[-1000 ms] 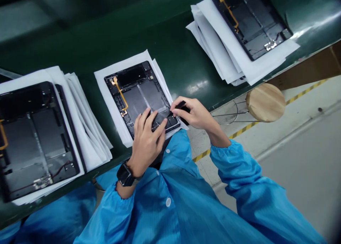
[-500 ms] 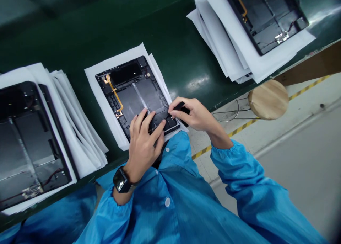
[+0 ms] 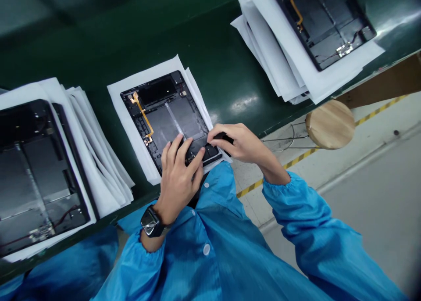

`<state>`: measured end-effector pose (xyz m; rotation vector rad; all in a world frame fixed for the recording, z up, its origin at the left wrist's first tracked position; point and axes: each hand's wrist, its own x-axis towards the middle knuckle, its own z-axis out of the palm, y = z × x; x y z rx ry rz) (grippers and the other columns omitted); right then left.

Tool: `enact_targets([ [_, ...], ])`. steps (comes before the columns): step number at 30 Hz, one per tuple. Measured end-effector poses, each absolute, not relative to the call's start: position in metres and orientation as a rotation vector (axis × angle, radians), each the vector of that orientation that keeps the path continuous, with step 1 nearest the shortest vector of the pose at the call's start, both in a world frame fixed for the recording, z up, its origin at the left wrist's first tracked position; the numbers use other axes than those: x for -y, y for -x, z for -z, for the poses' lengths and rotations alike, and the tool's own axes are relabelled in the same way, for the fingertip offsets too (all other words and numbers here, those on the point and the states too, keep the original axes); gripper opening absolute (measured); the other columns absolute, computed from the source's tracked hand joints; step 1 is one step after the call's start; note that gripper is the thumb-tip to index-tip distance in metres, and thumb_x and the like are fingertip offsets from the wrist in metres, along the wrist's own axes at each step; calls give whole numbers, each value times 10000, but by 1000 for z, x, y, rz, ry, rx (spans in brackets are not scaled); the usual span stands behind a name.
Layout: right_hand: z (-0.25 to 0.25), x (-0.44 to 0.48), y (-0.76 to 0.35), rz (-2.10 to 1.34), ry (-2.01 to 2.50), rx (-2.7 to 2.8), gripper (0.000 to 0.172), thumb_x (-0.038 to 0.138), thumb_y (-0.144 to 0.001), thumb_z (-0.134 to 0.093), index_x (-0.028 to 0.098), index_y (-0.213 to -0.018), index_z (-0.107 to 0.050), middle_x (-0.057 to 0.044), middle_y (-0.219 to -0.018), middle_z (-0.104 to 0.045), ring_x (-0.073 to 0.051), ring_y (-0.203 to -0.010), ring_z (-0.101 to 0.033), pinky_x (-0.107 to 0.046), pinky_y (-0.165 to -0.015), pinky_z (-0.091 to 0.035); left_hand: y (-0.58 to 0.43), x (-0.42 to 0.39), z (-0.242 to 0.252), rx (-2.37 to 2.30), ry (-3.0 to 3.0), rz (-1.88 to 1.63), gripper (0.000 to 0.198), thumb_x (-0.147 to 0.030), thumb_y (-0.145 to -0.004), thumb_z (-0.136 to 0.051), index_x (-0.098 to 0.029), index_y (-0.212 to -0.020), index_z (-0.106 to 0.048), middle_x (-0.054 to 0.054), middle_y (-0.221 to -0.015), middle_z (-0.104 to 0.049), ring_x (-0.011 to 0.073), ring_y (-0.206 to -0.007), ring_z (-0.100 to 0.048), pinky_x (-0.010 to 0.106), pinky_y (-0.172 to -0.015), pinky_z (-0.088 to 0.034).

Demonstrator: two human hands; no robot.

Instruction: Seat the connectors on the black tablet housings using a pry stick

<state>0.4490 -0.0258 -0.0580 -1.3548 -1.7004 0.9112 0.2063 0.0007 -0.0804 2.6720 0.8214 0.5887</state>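
Observation:
An opened tablet casing (image 3: 190,112), dark inside with an orange flex cable (image 3: 144,116) along its left side, lies on white foam sheets (image 3: 131,138). My left hand (image 3: 179,173) rests on its lower part with the fingers spread, and a watch (image 3: 151,222) is on that wrist. At the casing's lower right edge my right hand (image 3: 235,141) has thumb and fingertips pinched together. Something black shows between its thumb and fingers; its kind is hidden by the hand.
To the left, another opened casing (image 3: 33,173) lies on a stack of white sheets (image 3: 101,169). A third casing (image 3: 329,24) sits on sheets at the upper right. A round wooden stool (image 3: 330,124) stands past the edge of the green table (image 3: 210,37). Blue cloth (image 3: 75,257) shows at lower left.
The right hand's fingers have drawn closer together at the same edge, and less of the black thing shows. The left hand stays spread on the casing. The view has shifted slightly.

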Motion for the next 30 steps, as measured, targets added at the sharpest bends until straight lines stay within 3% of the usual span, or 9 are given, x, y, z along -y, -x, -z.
enact_targets([
  [30, 62, 26, -450, -941, 1353, 1637, 68, 182, -997, -623, 189, -990, -691, -20, -955, -761, -143, -841, -682, -254, -788, -484, -206, -1, 81, -822, -2656, -617, 456, -163, -969, -619, -264, -1413, -592, 167, -1558, -521, 374, -1578, -330, 665, -1232, -324],
])
